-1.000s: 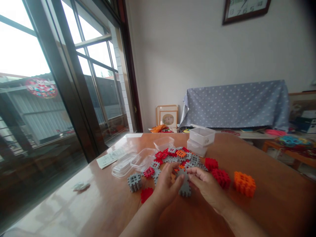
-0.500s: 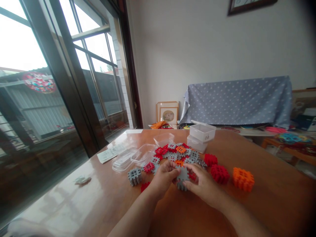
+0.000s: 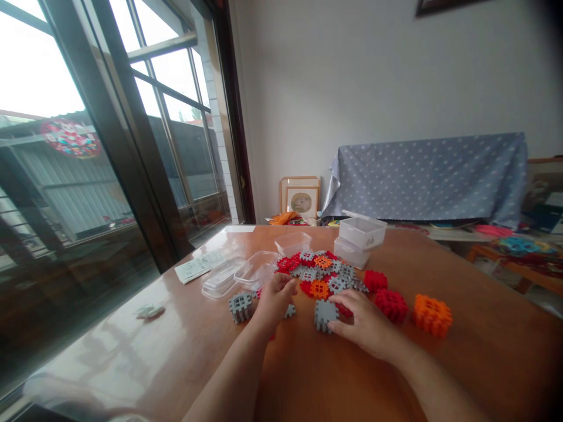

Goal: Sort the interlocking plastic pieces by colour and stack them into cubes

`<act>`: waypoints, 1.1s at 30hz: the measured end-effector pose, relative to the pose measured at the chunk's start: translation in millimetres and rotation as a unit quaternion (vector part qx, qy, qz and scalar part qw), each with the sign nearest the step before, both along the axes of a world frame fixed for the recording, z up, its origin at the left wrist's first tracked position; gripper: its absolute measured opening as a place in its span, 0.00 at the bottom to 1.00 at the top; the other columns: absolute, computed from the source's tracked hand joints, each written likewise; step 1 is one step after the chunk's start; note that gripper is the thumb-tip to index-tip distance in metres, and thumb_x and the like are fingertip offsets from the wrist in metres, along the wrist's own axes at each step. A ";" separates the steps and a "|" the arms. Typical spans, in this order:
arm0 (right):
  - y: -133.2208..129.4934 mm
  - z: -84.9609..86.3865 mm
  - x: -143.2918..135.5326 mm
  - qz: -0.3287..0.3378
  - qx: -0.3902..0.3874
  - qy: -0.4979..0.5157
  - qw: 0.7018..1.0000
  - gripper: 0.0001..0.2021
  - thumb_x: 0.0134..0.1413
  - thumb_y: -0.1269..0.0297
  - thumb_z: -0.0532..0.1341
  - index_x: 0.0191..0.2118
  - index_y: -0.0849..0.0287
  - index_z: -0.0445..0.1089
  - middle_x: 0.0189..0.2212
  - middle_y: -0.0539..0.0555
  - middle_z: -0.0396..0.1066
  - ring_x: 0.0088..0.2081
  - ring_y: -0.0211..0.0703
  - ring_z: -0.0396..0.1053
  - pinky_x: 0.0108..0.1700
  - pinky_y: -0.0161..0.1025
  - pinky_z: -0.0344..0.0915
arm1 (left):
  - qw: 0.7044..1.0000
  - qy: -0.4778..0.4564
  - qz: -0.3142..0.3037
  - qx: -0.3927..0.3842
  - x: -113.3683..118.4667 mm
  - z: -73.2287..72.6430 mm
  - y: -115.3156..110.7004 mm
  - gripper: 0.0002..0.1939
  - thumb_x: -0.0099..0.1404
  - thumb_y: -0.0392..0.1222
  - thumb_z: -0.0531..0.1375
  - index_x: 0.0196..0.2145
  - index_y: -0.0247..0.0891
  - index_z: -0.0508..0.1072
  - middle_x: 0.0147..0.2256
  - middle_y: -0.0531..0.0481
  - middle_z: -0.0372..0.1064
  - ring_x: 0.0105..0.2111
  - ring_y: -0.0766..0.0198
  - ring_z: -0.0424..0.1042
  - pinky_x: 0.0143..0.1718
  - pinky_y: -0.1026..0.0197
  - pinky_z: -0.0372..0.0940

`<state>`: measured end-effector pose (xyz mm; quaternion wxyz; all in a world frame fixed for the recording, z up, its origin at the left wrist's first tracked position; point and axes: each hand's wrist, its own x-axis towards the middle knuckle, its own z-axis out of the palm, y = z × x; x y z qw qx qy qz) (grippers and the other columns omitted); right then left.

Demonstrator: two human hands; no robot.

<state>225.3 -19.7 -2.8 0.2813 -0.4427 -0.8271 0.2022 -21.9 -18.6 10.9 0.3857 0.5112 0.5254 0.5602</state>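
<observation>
My right hand grips the right side of a stack of grey interlocking plastic tiles, which stands on the table. Its thumb is at the near edge and its fingers at the far edge. My left hand is apart from the stack, near the front left of a loose pile of tiles. Its fingers are bent with a gap to the thumb, and I see nothing between them. The pile mixes grey tiles, red tiles and orange tiles. A small grey tile lies beside my left hand.
Left stands another grey stack; right are red stacks and an orange stack. Clear plastic containers, stacked white boxes and papers lie farther back on the brown table.
My left hand has let go of the grey stack and moved left and slightly away from me. My right hand stays on the stack. The view has tilted slightly downward.
</observation>
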 end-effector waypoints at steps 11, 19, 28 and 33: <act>-0.3 -2.4 2.8 -0.004 -0.016 -0.011 1.000 0.31 0.51 0.48 0.68 0.60 0.53 0.69 0.55 0.58 0.69 0.56 0.56 0.66 0.58 0.49 0.62 | 0.994 0.088 0.058 -0.002 -19.8 -0.7 4.1 0.05 0.60 0.40 0.58 0.34 0.37 0.69 0.25 0.53 0.69 0.23 0.67 0.66 0.26 0.65 0.59; -2.8 -1.3 -1.0 -0.027 0.014 0.000 1.000 0.23 0.59 0.49 0.61 0.56 0.52 0.71 0.53 0.58 0.71 0.55 0.54 0.67 0.57 0.48 0.64 | 0.908 0.418 -0.022 -0.009 -32.4 -4.5 -12.7 0.10 0.54 0.35 0.59 0.36 0.42 0.73 0.35 0.50 0.74 0.35 0.59 0.72 0.35 0.62 0.60; 4.9 -9.7 1.1 -0.060 0.038 0.026 0.997 0.22 0.63 0.48 0.56 0.54 0.55 0.71 0.51 0.59 0.72 0.54 0.54 0.69 0.58 0.50 0.65 | 0.822 0.562 -0.074 -0.051 -20.3 5.5 -27.3 0.24 0.56 0.39 0.59 0.51 0.45 0.71 0.49 0.43 0.74 0.48 0.49 0.74 0.47 0.54 0.66; 7.0 -11.9 1.4 -0.061 0.038 0.041 0.997 0.22 0.63 0.48 0.56 0.54 0.55 0.72 0.52 0.59 0.72 0.55 0.54 0.69 0.57 0.50 0.66 | 0.834 0.546 -0.057 -0.051 -15.7 11.6 -29.0 0.23 0.56 0.41 0.61 0.51 0.45 0.71 0.48 0.43 0.74 0.47 0.48 0.73 0.46 0.52 0.66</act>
